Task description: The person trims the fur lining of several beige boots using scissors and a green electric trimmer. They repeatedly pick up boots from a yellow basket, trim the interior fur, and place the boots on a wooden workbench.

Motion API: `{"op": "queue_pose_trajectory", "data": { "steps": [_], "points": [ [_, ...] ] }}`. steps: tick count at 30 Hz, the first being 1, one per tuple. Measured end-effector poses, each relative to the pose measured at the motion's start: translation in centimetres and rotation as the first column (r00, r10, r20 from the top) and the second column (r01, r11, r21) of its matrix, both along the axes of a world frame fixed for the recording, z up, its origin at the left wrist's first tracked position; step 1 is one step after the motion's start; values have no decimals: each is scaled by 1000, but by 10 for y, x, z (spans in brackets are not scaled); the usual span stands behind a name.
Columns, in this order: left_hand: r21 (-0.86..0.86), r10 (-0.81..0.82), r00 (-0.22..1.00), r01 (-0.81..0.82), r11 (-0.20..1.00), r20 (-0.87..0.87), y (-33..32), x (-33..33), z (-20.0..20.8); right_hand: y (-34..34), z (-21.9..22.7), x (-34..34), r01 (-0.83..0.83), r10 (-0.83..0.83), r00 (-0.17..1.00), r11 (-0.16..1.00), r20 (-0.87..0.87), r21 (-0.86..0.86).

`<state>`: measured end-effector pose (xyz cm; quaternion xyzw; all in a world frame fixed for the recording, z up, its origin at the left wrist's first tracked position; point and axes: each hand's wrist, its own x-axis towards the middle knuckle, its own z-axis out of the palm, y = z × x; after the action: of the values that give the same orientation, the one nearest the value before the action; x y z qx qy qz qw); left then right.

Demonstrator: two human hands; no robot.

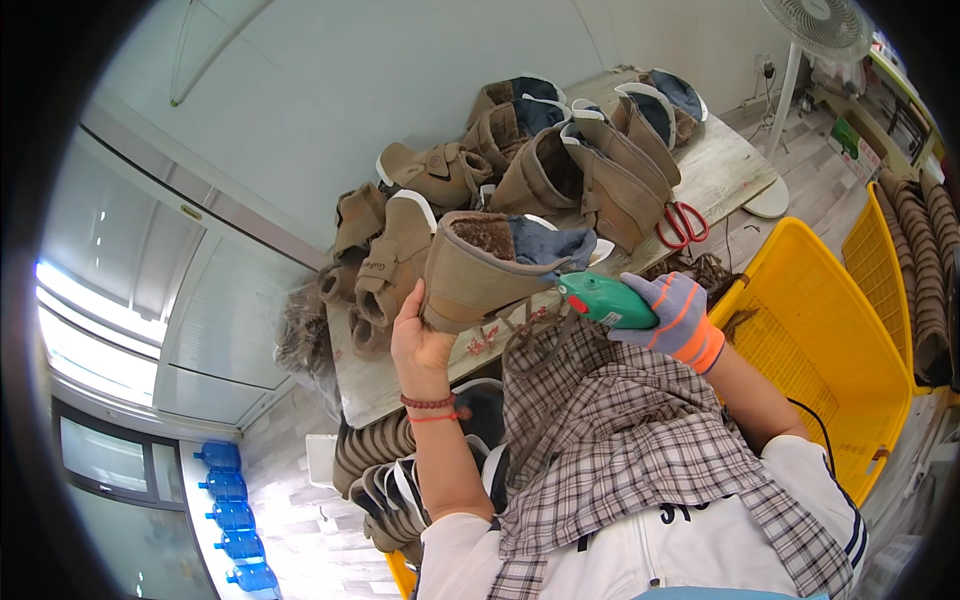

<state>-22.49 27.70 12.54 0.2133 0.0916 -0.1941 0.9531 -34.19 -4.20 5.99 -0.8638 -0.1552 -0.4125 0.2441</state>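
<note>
The left hand [418, 345], bare with red bead bracelets at the wrist, is wrapped around the lower part of a tan suede boot [480, 272], fingers curled behind it and the thumb side toward the camera, holding it up above the worktable [720, 170]. The boot looks light and soft-walled, with a fuzzy brown lining and a blue inner flap at its open top just right of that hand; its shaft would probably buckle under a hard squeeze, so the firmer heel and sole end, where the hand already sits, seems the best place to grip. The right hand [672, 318], in a grey knit glove with orange stripes, is closed around a green handheld tool [605, 302] whose tip touches the boot's edge. Beyond both hands lies a heap of similar tan boots [560, 150], with red-handled scissors [682, 224] just past the right hand. A yellow plastic crate [830, 350] stands to the right of the gloved hand; blue water bottles [232, 515] line up far to the left below the bare hand. No labels are legible.
</note>
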Motion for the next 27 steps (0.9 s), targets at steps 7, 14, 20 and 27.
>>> {"op": "queue_pose_trajectory", "data": {
  "steps": [7, 14, 20, 27],
  "points": [
    [-41, 73, 971, -65, 997, 227, -24, -31, 13, 14, 12, 5, -70, 70, 998, 991, 5, 115],
    [67, 92, 865, -143, 987, 493, -40, -49, 13, 26, 36, 8, -152, 219, 958, 936, -186, 318],
    [204, 44, 752, -233, 951, 658, -44, -47, 3, 32, 46, 11, -207, 294, 942, 888, -162, 410],
    [434, -63, 632, -453, 779, 773, -47, -42, -19, 35, 43, 18, -172, 358, 908, 793, -218, 585]
  ]
}}
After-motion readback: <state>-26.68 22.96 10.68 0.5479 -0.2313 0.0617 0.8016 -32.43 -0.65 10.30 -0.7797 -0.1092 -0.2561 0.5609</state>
